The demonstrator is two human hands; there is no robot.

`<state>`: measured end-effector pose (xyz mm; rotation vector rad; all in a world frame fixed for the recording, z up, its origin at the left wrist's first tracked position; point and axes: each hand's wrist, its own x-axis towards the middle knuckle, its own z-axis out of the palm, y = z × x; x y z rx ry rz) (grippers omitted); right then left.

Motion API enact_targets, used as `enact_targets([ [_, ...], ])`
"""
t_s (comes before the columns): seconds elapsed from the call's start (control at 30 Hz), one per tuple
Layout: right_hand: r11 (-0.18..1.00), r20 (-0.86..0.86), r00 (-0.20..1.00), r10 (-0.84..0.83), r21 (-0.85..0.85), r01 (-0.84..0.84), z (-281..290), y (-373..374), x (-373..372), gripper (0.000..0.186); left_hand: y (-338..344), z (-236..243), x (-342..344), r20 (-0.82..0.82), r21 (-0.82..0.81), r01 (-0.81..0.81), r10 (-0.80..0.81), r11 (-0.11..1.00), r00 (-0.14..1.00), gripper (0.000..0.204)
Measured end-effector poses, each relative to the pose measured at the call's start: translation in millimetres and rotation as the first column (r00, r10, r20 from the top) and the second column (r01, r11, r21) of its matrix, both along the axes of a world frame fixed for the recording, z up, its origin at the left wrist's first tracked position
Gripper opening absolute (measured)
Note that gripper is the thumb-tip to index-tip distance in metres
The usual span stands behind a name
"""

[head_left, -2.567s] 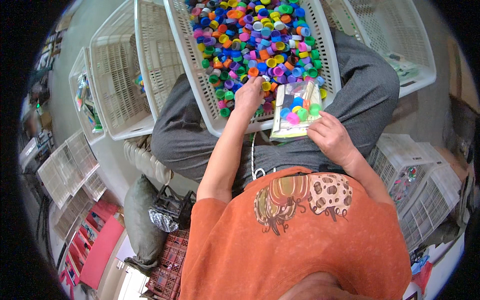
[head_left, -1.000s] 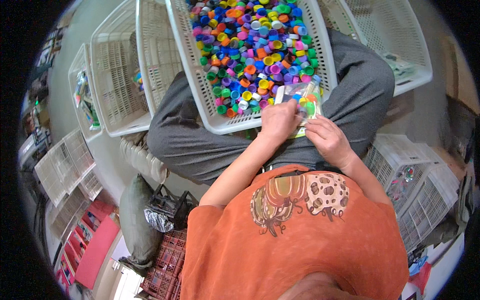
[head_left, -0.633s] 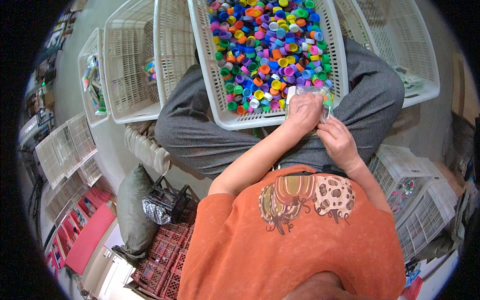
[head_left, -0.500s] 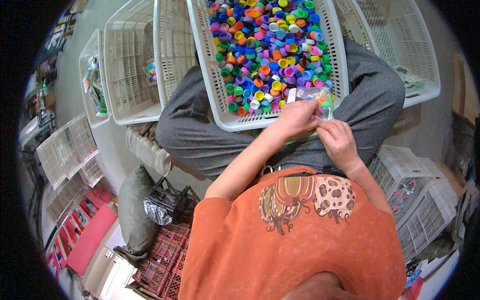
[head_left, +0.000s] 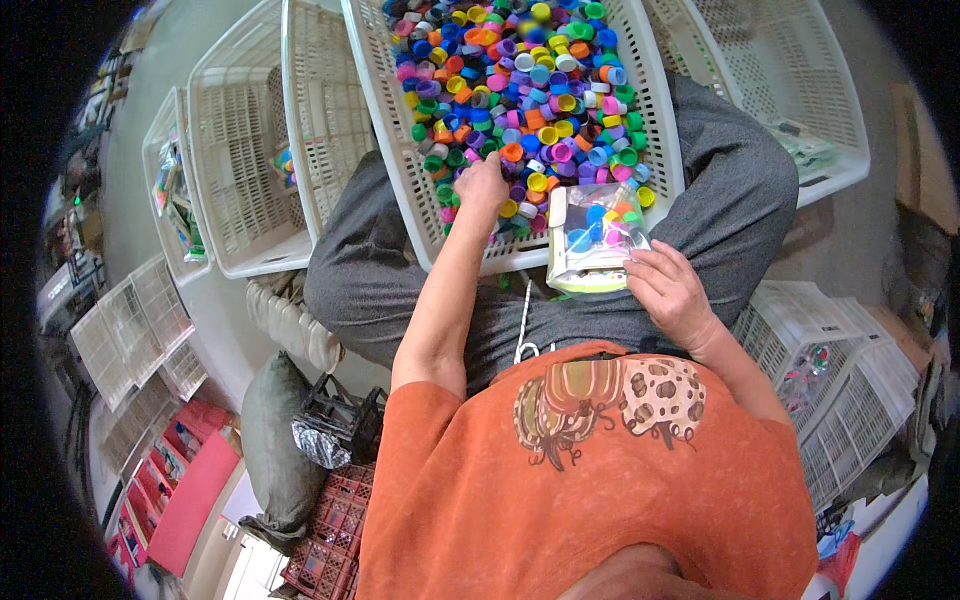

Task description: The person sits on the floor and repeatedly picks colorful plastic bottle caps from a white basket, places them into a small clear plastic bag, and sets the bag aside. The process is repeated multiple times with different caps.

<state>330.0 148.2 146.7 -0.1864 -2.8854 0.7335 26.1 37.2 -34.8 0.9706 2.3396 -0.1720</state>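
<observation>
A white plastic basket [head_left: 397, 150] in my lap is heaped with small round plastic caps [head_left: 540, 120] in many colours. My left hand [head_left: 483, 187] has reached down among the caps on the left side, fingers curled together; what lies between them, if anything, is hidden. At the basket's near right corner, my right hand [head_left: 672, 292] pinches the right edge of a clear-fronted package [head_left: 600, 270] with a white border. Several blue, pink, green and orange pieces show through its clear front.
Tall white mesh baskets [head_left: 240, 150] stand to the left, and another basket [head_left: 800, 90] at the far right holds clear packets. Lower right are white crates [head_left: 800, 350]. A grey-green stuffed sack [head_left: 280, 440] and red crates [head_left: 335, 520] sit behind left.
My left hand has left the package and moved left into the caps. The package now lies flatter with its front showing, held by my right hand alone. The view has shifted slightly.
</observation>
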Motion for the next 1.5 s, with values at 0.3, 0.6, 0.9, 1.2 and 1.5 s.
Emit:
enact_targets([
  [0.3,0.999,0.014,0.999,-0.035,0.043,0.034,-0.8,0.0,-10.7,0.012,-28.1,-3.7,-33.3,0.759,0.250,-0.692,0.306,0.677,0.574,0.038],
  [0.6,0.997,0.043,0.997,-0.071,0.015,0.071,-4.6,1.8,-5.9,0.014,36.8,18.0,-9.8,0.357,0.301,-0.167,0.051,0.939,0.933,0.036],
  [0.9,0.998,0.078,0.995,-0.054,0.018,0.053,-0.5,4.9,-8.7,0.016,141.3,-16.0,61.9,0.048,0.362,0.242,-0.277,0.900,0.960,0.024],
  [1.2,0.996,0.050,0.996,-0.068,0.059,0.065,-0.5,3.0,-11.2,0.016,118.4,-22.2,44.1,0.052,0.432,0.236,-0.285,0.870,0.957,0.019],
  [1.5,0.982,-0.025,0.985,-0.173,0.077,0.174,-4.3,-1.6,-13.6,0.021,45.6,95.8,30.2,0.525,0.587,-0.427,0.077,0.687,0.847,0.016],
])
